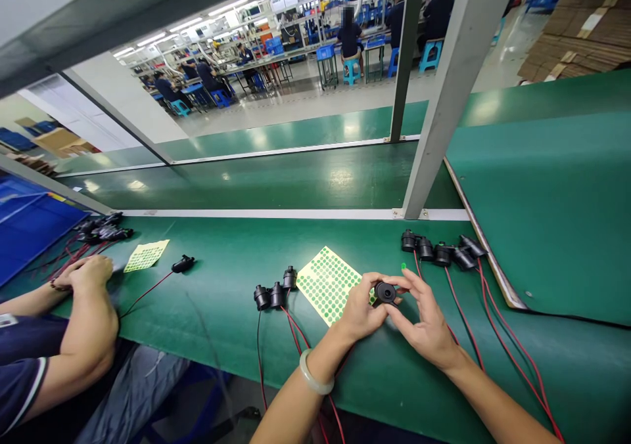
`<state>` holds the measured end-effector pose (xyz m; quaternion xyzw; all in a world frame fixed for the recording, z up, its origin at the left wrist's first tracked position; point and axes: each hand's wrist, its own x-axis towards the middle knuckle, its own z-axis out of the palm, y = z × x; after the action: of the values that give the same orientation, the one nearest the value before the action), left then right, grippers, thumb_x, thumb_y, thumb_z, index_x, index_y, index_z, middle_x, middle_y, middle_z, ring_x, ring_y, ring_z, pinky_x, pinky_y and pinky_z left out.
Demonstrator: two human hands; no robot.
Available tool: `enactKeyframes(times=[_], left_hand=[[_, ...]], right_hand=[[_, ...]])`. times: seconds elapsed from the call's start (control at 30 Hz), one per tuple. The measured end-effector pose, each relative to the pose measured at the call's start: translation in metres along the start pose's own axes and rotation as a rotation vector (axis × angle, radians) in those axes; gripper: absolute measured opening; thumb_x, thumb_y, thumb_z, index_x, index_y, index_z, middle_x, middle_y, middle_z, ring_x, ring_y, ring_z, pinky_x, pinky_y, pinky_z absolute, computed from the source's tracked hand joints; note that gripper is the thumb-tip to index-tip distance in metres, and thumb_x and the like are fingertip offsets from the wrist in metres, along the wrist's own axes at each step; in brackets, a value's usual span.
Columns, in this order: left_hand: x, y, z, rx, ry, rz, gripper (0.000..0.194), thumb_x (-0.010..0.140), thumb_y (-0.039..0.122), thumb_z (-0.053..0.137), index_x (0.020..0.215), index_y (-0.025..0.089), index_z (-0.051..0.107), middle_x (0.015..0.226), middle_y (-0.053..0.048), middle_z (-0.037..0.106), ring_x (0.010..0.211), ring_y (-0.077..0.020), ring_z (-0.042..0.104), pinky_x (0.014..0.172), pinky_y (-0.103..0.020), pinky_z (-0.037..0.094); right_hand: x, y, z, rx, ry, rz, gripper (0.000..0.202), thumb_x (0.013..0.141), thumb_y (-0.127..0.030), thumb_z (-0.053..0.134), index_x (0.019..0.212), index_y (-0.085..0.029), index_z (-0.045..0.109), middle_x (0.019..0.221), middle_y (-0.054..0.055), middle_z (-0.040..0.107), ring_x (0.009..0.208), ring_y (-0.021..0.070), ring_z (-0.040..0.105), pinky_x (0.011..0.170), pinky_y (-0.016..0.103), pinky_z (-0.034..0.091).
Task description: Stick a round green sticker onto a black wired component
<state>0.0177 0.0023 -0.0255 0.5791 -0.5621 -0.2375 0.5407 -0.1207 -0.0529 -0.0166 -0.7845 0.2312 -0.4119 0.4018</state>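
My left hand (363, 305) is closed around a small black round buzzer (385, 292), its face with a central hole turned up. My right hand (422, 316) meets its right side, thumb below and a finger above. A green dot sticker (403, 266) is on a raised fingertip of that hand. Just left of my hands lies a yellow sheet of green dot stickers (325, 283), partly covered by my left hand. Several black buzzers (442, 253) with red wires stand in a row at the right; a smaller group of buzzers (276, 294) sits left of the sheet.
At the left, a co-worker's hands (91, 273) rest near another sticker sheet (146, 255), a single buzzer (183, 264) and a buzzer pile (103, 227). A blue bin (34, 221) stands beyond. A metal post (438, 96) rises from the green bench; a raised green mat (552, 214) lies right.
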Motion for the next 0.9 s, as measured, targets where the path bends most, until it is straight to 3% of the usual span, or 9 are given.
enactKeyframes(times=[0.5,0.7,0.8,0.9], left_hand=[[0.001,-0.003,-0.002,-0.02,-0.013,0.015,0.039,0.073,0.012,0.058,0.11,0.02,0.047,0.102,-0.005,0.065,0.088,-0.0177,0.067,0.077,-0.03,0.055],[0.003,0.003,-0.002,0.031,-0.001,-0.02,0.034,0.075,0.018,0.062,0.106,0.02,0.05,0.095,-0.004,0.066,0.083,-0.0172,0.066,0.074,-0.03,0.054],[0.005,0.008,-0.002,0.059,0.002,-0.035,0.031,0.077,0.019,0.064,0.105,0.021,0.052,0.098,-0.004,0.067,0.088,-0.0178,0.065,0.078,-0.03,0.052],[0.007,0.009,-0.002,0.093,0.02,-0.063,0.028,0.078,0.022,0.065,0.103,0.021,0.052,0.098,-0.004,0.067,0.089,-0.0183,0.065,0.08,-0.031,0.051]], right_hand=[[0.002,0.002,0.0,-0.039,0.01,-0.037,0.06,0.09,-0.026,0.057,0.142,-0.024,0.028,0.116,0.011,0.062,0.109,0.0229,0.06,0.095,0.042,0.05],[0.004,0.0,-0.002,0.008,0.0,-0.035,0.06,0.09,-0.026,0.057,0.141,-0.024,0.028,0.119,0.01,0.06,0.111,0.0231,0.058,0.095,0.043,0.049],[0.007,-0.001,-0.005,0.091,0.131,0.062,0.045,0.089,-0.03,0.059,0.13,-0.025,0.041,0.117,0.009,0.058,0.106,0.0227,0.057,0.089,0.04,0.049],[0.013,-0.002,-0.011,0.135,0.251,0.174,0.015,0.091,-0.035,0.054,0.101,-0.025,0.053,0.11,0.007,0.057,0.102,0.0212,0.055,0.084,0.035,0.048]])
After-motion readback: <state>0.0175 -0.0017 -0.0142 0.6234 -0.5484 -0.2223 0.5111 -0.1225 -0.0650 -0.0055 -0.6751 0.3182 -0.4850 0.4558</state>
